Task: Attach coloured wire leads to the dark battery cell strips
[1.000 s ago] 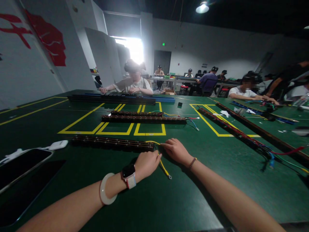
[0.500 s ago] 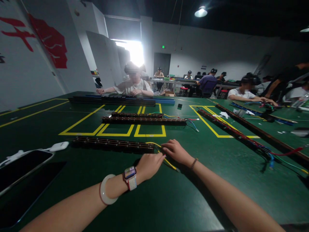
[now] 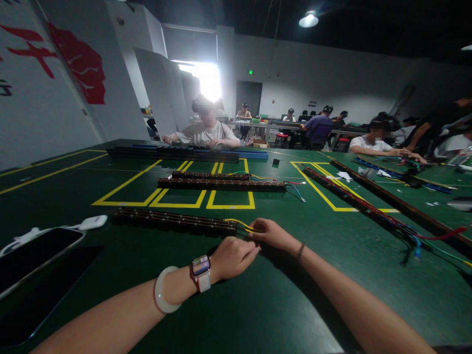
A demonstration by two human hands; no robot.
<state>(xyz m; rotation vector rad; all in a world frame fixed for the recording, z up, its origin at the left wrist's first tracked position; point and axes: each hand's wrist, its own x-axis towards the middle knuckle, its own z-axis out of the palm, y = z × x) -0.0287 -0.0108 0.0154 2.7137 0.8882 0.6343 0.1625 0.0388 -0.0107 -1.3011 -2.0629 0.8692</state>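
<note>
A long dark bar (image 3: 173, 222) with rows of thin lines along its top lies on the green table, just beyond my hands. From its right end runs a yellow wire (image 3: 239, 223). My right hand (image 3: 272, 234) is closed, its fingers pinching the wire. Nearer to me, my left hand (image 3: 236, 256) is curled with thumb and fingers pressed together. A small red spot shows at its fingertips, and what it holds is hidden. The wire's far end is out of sight behind the hands.
Two similar bars (image 3: 221, 185) with coloured leads lie farther back. A phone (image 3: 40, 258) and a white case (image 3: 94, 222) are at left. Longer wired bars (image 3: 354, 199) slant across the right side. A co-worker (image 3: 210, 130) sits opposite behind black and blue rails (image 3: 177, 153).
The yellow wire's lugged end, seen before on the table between my hands, is now hidden. My right hand has curled in on the wire; my left hand has shifted slightly right.
</note>
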